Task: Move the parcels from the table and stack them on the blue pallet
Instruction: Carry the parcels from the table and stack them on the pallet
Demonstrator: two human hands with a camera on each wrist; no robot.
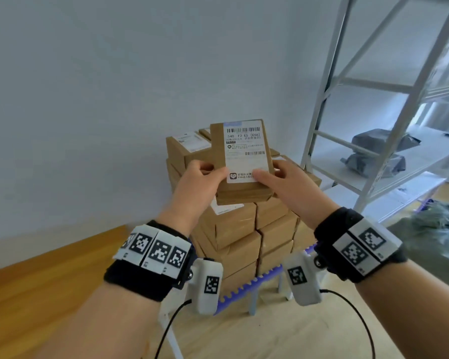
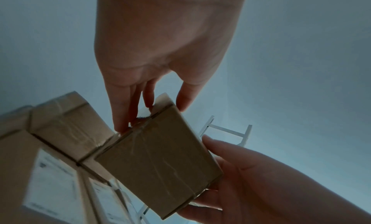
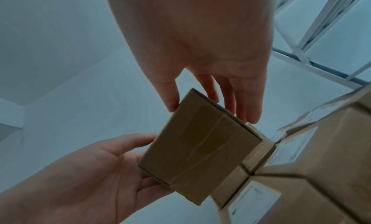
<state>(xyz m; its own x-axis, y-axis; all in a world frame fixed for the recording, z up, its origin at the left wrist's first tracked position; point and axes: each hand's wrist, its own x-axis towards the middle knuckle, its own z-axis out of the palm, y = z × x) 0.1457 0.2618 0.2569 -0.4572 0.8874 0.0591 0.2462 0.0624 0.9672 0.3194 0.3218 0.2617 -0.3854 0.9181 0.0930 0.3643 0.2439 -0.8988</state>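
Parcel (image 1: 244, 161) upright-ish, long axis vert.

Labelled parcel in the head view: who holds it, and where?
Both hands hold the small cardboard parcel: left hand on its left edge, right hand on its right edge, near the lower end.

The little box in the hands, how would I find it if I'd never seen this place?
Look at the tall stack of brown parcels on the blue pallet by the white wall. Just above it, the left hand and right hand hold one small cardboard box. Only it is lifted, tilted, white label facing you.
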